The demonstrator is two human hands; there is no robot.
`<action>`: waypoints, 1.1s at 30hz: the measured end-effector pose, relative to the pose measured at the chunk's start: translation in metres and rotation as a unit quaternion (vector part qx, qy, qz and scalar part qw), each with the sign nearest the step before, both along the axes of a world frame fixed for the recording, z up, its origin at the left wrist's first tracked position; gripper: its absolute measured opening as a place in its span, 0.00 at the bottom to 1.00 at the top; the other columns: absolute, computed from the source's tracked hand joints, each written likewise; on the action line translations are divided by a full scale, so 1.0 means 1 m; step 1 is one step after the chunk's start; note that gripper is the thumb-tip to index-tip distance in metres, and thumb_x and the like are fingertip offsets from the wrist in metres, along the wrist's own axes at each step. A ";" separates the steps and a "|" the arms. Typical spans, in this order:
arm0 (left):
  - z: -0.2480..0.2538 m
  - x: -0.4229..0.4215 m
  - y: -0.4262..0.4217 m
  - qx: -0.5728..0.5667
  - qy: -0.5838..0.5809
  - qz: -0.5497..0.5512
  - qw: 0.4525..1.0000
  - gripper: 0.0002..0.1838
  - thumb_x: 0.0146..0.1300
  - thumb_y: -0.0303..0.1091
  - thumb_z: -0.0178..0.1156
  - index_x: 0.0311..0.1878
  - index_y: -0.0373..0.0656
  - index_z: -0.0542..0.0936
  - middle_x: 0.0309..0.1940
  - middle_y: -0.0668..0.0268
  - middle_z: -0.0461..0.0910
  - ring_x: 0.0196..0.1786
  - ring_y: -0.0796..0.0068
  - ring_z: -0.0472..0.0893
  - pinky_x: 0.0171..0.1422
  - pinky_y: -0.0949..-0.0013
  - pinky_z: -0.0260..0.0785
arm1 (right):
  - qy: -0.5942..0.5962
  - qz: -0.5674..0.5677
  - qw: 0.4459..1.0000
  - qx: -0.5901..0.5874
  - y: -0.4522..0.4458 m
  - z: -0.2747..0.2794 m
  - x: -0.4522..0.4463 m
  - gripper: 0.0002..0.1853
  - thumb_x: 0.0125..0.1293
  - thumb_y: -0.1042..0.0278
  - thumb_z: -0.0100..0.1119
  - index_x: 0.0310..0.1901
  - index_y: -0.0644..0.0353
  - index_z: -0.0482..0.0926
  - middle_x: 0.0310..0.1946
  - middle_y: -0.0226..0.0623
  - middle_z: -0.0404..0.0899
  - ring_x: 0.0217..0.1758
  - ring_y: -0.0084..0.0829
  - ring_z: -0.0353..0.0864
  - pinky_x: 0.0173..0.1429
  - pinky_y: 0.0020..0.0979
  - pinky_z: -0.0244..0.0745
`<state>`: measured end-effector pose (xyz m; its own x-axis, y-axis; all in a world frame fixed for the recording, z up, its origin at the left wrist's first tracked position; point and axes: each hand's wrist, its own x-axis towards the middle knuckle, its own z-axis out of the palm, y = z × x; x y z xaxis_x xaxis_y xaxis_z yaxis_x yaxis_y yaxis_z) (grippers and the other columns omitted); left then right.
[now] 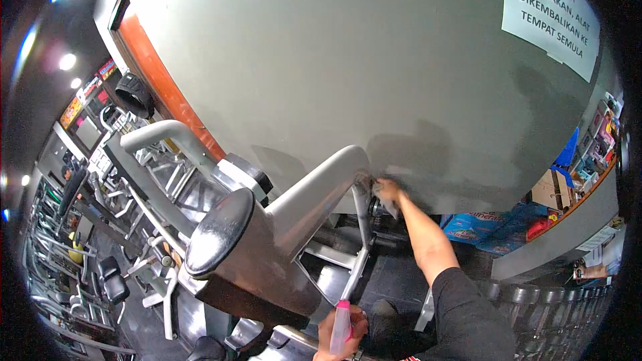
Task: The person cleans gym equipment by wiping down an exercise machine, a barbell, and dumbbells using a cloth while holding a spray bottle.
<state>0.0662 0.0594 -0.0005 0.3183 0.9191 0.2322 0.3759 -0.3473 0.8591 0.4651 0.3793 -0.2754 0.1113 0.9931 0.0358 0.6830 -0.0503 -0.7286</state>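
My left hand (pixel 358 324) is at the bottom of the view, its fingers wrapped around a translucent bottle (pixel 341 334) with a pink top. My right arm reaches forward from a black sleeve. At its end, my right hand (pixel 388 190) is closed on what looks like a greyish cloth (pixel 392 208), partly hidden by the fingers. That hand is at the far bend of the grey tubular frame of a gym machine (pixel 321 187). Closer to me, the machine has a round dark padded end (pixel 221 234) with a shiny surface.
A grey wall (pixel 348 60) rises behind the machine, bearing a printed paper sign (pixel 552 17). Dumbbells (pixel 525 301) line a rack at lower right. Blue boxes (pixel 475 227) and a shelf edge (pixel 582 210) are at right. More gym machines (pixel 114 281) crowd the left.
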 end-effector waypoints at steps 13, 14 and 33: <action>0.002 -0.019 -0.009 -0.061 -0.167 -0.061 0.982 0.08 0.59 0.25 0.62 0.39 0.34 0.74 0.26 0.60 0.79 0.27 0.73 0.80 0.30 0.71 0.73 | 0.262 -0.065 0.925 0.267 -0.007 0.167 -0.063 0.29 0.53 0.92 0.37 0.55 0.60 0.75 0.54 0.39 0.76 0.59 0.35 0.76 0.63 0.32 0.70; 0.001 -0.021 -0.010 -0.022 -0.131 -0.082 0.988 0.07 0.60 0.26 0.62 0.38 0.34 0.74 0.26 0.61 0.79 0.27 0.73 0.80 0.30 0.71 0.73 | 0.162 -0.061 0.932 0.319 -0.005 0.176 -0.064 0.27 0.52 0.89 0.41 0.53 0.61 0.75 0.51 0.42 0.77 0.57 0.39 0.78 0.63 0.34 0.71; 0.033 -0.040 -0.041 0.066 -0.205 0.012 0.976 0.12 0.57 0.24 0.64 0.41 0.35 0.72 0.24 0.62 0.81 0.23 0.75 0.81 0.29 0.74 0.72 | -0.012 -0.073 0.946 0.315 -0.114 0.315 -0.177 0.26 0.50 0.86 0.47 0.52 0.59 0.77 0.51 0.48 0.74 0.53 0.49 0.74 0.60 0.39 0.71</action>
<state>0.0263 0.0185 0.0327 0.1520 0.8788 0.4522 0.0192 -0.4601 0.8877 0.2877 0.2649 0.0393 0.2378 0.7485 0.6191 0.7186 0.2933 -0.6306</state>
